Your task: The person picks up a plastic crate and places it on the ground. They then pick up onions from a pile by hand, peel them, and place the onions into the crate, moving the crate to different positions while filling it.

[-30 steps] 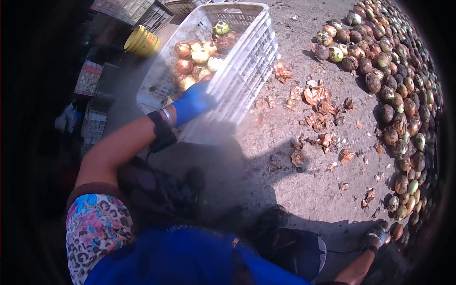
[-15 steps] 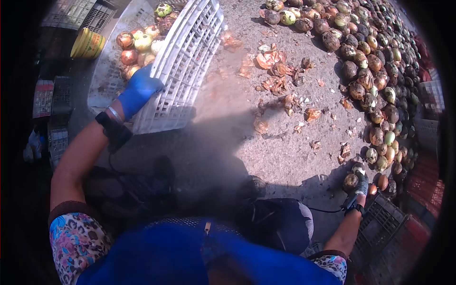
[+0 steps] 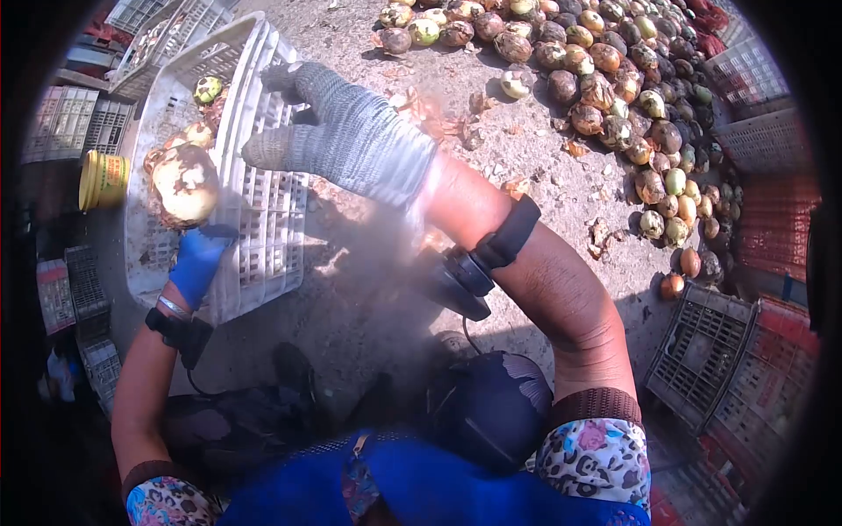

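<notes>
My left hand (image 3: 199, 265), in a blue glove, grips the near rim of a white plastic crate (image 3: 267, 219). The crate holds several onions (image 3: 209, 89). One pale, partly peeled onion (image 3: 185, 184) appears over the crate's inside, just above my left hand, larger in view than the others. Stretched across the crate's right wall is my right hand (image 3: 351, 131), in a grey knit glove. Its thumb and fingers are spread, with nothing between them.
A big pile of onions (image 3: 605, 92) covers the ground at the upper right. Loose skins lie on the concrete floor. A yellow bucket (image 3: 105, 181) stands left of the crate. More crates (image 3: 699, 346) are at the lower right, and others stack along the left.
My right hand has swung from the pile's near end, where it was at onions, to over the crate, and is now open. The crate sits more upright, with my left hand still on its rim.
</notes>
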Available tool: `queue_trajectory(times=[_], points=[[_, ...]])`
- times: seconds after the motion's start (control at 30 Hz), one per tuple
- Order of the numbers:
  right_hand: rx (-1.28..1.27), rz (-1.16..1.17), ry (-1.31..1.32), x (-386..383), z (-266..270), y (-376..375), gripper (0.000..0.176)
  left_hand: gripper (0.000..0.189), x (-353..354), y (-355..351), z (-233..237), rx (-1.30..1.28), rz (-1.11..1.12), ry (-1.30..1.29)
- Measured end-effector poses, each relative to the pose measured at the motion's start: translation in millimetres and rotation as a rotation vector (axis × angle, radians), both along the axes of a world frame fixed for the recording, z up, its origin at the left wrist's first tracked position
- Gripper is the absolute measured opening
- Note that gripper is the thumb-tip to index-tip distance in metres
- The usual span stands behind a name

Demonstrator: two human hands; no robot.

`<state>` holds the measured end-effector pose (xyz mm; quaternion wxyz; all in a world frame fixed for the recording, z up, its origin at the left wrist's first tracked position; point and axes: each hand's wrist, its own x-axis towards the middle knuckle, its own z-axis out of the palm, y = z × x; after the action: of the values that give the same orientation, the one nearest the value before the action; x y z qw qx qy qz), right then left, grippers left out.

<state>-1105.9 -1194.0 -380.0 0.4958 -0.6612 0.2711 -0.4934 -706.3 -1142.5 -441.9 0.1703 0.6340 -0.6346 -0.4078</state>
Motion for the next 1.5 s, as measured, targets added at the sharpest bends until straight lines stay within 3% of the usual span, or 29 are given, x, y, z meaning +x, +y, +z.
queue_trajectory(times=[0.1, 0.17, 0.23, 0.27, 0.33, 0.37, 0.4, 0.47, 0.5, 0.53, 0.57, 0.6, 0.63, 0.67, 0.7, 0.73, 0.8, 0.87, 0.9, 1.0, 1.03, 1.07, 1.1, 1.2, 1.27, 1.3, 1.33, 1.4, 1.5], points=[[0.173, -0.579, 0.606, -95.1, -58.8, 9.5, 0.066, 0.045, -65.2, -2.3, 48.0, 0.017, 0.088, 0.074], [0.183, -1.057, 0.933, -199.3, -140.5, 57.7, 0.064, 0.045, -56.8, -0.2, 37.5, 0.076, 0.177, 0.124], [0.406, -1.336, 1.284, -310.8, -166.4, 126.1, 0.067, 0.046, -45.4, -1.1, 33.6, 0.066, 0.201, 0.103], [0.727, -1.364, 1.300, -348.6, -146.2, 156.1, 0.071, 0.049, -50.6, -0.4, 39.0, 0.055, 0.186, 0.101], [0.868, -1.570, 1.582, -427.1, -166.3, 226.4, 0.076, 0.051, -51.2, -2.8, 39.2, 0.032, 0.177, 0.094], [0.966, -1.619, 1.477, -480.6, -200.8, 260.1, 0.077, 0.050, -37.9, -7.4, 36.5, 0.084, 0.187, 0.025], [0.989, -1.619, 0.967, -531.2, -230.6, 295.7, 0.071, 0.049, -30.6, -5.8, 37.8, 0.133, 0.208, -0.050], [0.915, -1.677, 0.502, -571.1, -273.3, 322.5, 0.078, 0.046, -36.4, -2.8, 39.6, 0.100, 0.258, -0.044], [0.830, -1.633, 0.745, -612.2, -300.2, 350.4, 0.076, 0.046, -51.2, -0.9, 46.0, 0.093, 0.234, -0.024], [1.162, -1.568, 1.120, -574.8, -241.2, 322.9, 0.066, 0.047, -66.4, -1.1, 51.9, 0.086, 0.211, -0.005], [1.429, -1.380, 1.135, -599.7, -241.0, 326.5, 0.055, 0.048, -51.2, -6.0, 47.8, 0.153, 0.257, -0.068], [1.337, -1.488, 0.620, -593.6, -236.3, 331.1, 0.048, 0.046, -73.8, 0.3, 53.2, 0.068, 0.298, -0.115], [1.366, -1.412, 0.657, -633.6, -266.9, 344.0, 0.048, 0.045, -65.9, -0.3, 57.6, 0.084, 0.199, -0.183], [1.073, -1.534, 0.853, -641.7, -290.7, 346.0, 0.035, 0.042, -77.3, 0.5, 62.1, 0.085, 0.173, -0.166], [0.848, -1.497, 0.509, -668.7, -335.4, 354.1, 0.023, 0.037, -81.7, 0.7, 63.7, 0.073, 0.155, -0.148], [0.891, -1.429, 0.274, -723.3, -393.2, 375.9, 0.039, 0.030, -77.7, 1.1, 59.2, 0.062, 0.179, -0.170], [0.523, -1.429, 1.314, -683.0, -385.0, 359.5, 0.019, 0.029, -68.2, -0.6, 50.2, 0.025, 0.178, -0.199], [0.795, -1.566, 1.306, -520.6, -267.4, 294.2, 0.031, 0.045, -63.0, -2.8, 48.9, 0.062, 0.133, -0.240], [1.007, -1.568, 0.561, -492.8, -264.7, 281.2, 0.047, 0.046, -57.3, -7.0, 46.6, 0.109, 0.129, -0.264], [0.896, -1.416, 0.364, -410.7, -244.5, 207.5, 0.060, 0.046, -75.6, -1.7, 52.2, -0.027, 0.062, -0.174], [0.768, -1.268, 0.002, -379.9, -244.1, 175.8, 0.057, 0.045, -73.5, 0.7, 49.8, -0.039, 0.039, -0.156], [0.928, -1.082, -0.241, -304.1, -161.3, 133.0, 0.057, 0.045, -66.4, 0.1, 46.3, -0.050, 0.017, -0.145], [0.814, -0.874, -0.369, -269.3, -139.8, 99.6, 0.060, 0.045, -62.4, -0.2, 43.3, -0.030, 0.054, -0.194], [0.553, -0.377, -0.421, -132.2, -34.4, 26.5, 0.064, 0.045, -46.8, -1.2, 29.2, -0.068, 0.016, -0.270], [0.286, -0.137, -0.072, -76.1, 7.3, 10.3, 0.071, 0.049, -65.0, -0.1, 39.4, -0.069, 0.039, -0.154], [0.317, -0.060, -0.101, -62.7, 14.0, 8.6, 0.074, 0.053, -68.9, 0.3, 43.7, -0.013, 0.092, -0.129], [0.191, -0.204, 0.187, -60.4, 5.6, -6.5, 0.071, 0.056, -66.7, 2.8, 47.4, -0.028, 0.038, -0.088], [0.419, -0.382, 0.262, -81.3, -40.4, -29.5, 0.065, 0.051, -66.3, 1.7, 41.3, -0.013, 0.128, -0.082], [0.322, -0.887, 0.786, -154.2, -130.8, -13.0, 0.064, 0.055, -78.6, 5.1, 46.1, -0.011, 0.216, 0.088]])
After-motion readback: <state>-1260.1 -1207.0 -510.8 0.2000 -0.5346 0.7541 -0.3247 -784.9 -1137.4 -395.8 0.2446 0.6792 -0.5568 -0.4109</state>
